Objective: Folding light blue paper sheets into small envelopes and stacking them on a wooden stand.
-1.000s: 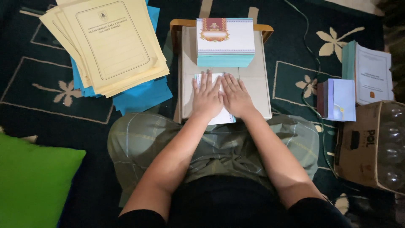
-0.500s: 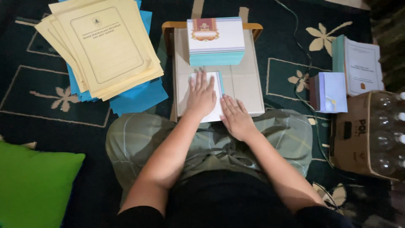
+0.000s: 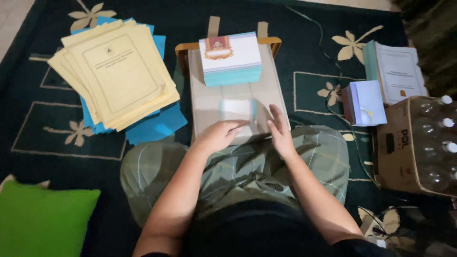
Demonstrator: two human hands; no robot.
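Note:
A small white folded sheet [image 3: 236, 109] lies on a low pale table [image 3: 202, 102] over my lap. My left hand [image 3: 218, 136] rests at the sheet's near edge, fingers curled onto it. My right hand [image 3: 281, 131] stands on its edge just right of the sheet, fingers straight and slightly apart, holding nothing. Behind the sheet on the same table sits a thick stack of white cards with teal edges [image 3: 231, 59], the top one bearing a red and gold emblem.
A fanned pile of yellow sheets over blue ones [image 3: 116, 78] lies left on the dark patterned carpet [image 3: 43, 133]. Right are a small pale-blue booklet stack [image 3: 366, 102], a white-covered book stack [image 3: 397, 71] and a cardboard box of plastic bottles [image 3: 419, 145]. A green cushion [image 3: 43, 221] lies bottom left.
Both hands were pressing flat on the sheet. The right hand slid off to the sheet's right side, the left drew back to its near edge, and the sheet now shows smaller, folded.

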